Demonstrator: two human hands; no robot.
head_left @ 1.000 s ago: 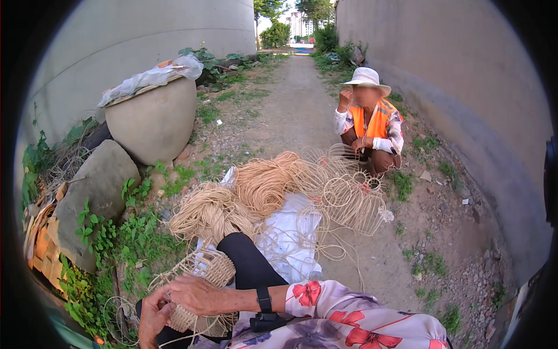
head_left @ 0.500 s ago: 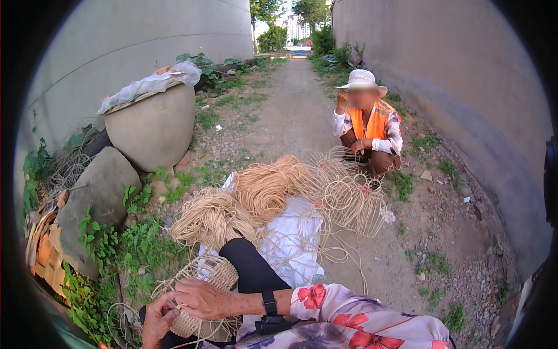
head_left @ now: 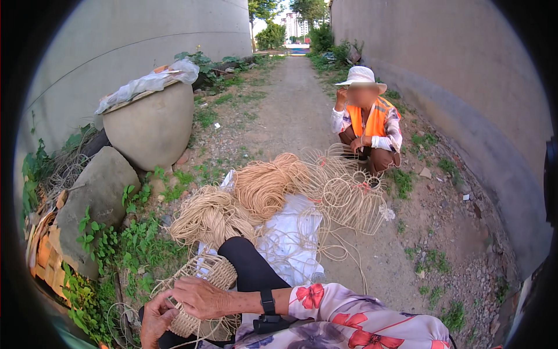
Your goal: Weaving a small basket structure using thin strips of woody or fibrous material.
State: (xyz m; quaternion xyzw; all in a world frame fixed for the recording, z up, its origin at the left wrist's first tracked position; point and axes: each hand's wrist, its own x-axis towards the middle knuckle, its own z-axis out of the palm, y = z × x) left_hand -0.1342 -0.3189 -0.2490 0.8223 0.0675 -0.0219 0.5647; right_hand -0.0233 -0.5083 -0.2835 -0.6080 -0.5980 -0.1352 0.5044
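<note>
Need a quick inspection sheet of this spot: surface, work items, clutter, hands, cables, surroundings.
Surface: white sheet spread on a dirt path.
Job's things: half-woven rattan basket on the lap; cane coils and loose cane hoops on the sheet.
Clutter: large covered clay jar, boulder, weeds.
Hands: left hand and right hand both grip the basket.
Cables: nothing seen.
Surroundings: concrete walls on both sides; a person in an orange vest squats beyond the hoops.

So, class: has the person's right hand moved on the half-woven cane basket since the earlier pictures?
Cannot tell: the right hand lies across the half-woven cane basket beside the black-clad knee in every picture; only the camera shifts.
</note>
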